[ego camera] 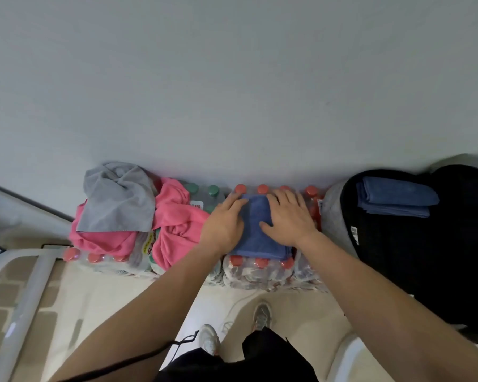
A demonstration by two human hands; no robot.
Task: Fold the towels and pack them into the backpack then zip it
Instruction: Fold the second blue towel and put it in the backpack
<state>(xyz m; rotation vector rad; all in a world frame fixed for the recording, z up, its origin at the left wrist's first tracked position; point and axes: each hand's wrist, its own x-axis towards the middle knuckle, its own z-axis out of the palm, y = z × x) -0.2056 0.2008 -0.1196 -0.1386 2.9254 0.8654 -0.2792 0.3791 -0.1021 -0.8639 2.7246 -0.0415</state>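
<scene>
A folded blue towel (255,230) lies on shrink-wrapped packs of red-capped bottles (260,271) against the wall. My left hand (224,221) presses flat on its left side and my right hand (287,219) lies flat on its right side, fingers spread. To the right, the black backpack (425,257) lies open with another folded blue towel (396,199) inside. At the left, a crumpled grey towel (119,199) sits on top of a crumpled pink towel (177,224).
Green-capped bottles (204,193) stand behind the pink towel. A white metal frame (25,299) stands at the lower left. My shoes (261,315) are on the pale floor below. A grey wall fills the upper half.
</scene>
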